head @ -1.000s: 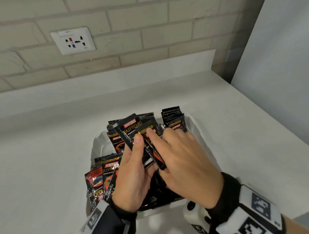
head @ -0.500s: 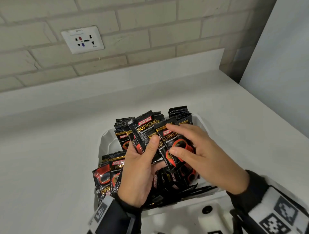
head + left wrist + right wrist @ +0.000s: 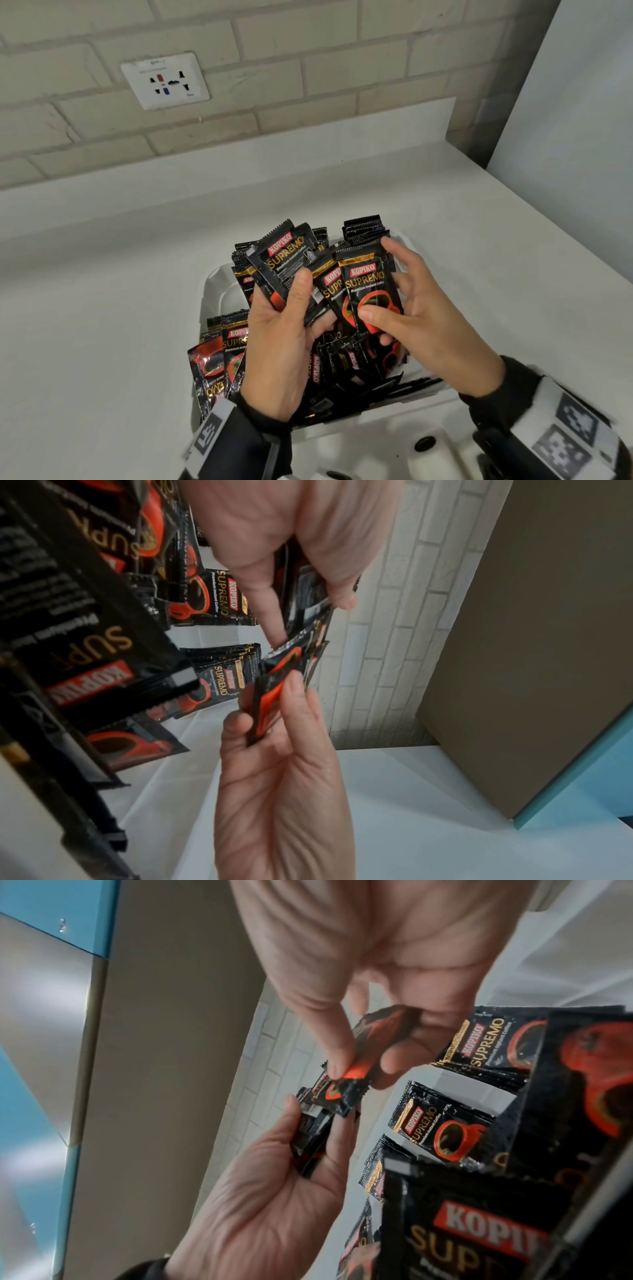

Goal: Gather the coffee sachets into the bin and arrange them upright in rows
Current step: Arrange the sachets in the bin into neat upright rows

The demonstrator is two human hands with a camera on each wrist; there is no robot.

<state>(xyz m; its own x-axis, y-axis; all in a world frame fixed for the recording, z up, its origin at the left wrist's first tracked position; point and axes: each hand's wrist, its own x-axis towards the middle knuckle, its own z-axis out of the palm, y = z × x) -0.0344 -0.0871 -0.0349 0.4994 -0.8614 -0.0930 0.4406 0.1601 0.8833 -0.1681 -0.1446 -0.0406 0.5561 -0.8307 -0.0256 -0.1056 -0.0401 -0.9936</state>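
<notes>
Above the white bin [image 3: 219,291], the left hand [image 3: 277,349] grips a tilted sachet [image 3: 284,260]; the right hand [image 3: 428,318] pinches another sachet [image 3: 370,294] just beside it. More sachets [image 3: 233,346] stand inside the bin.

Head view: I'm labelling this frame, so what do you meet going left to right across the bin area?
Leaning sachets at the bin's left edge → left hand → right-hand sachet → right hand.
</notes>
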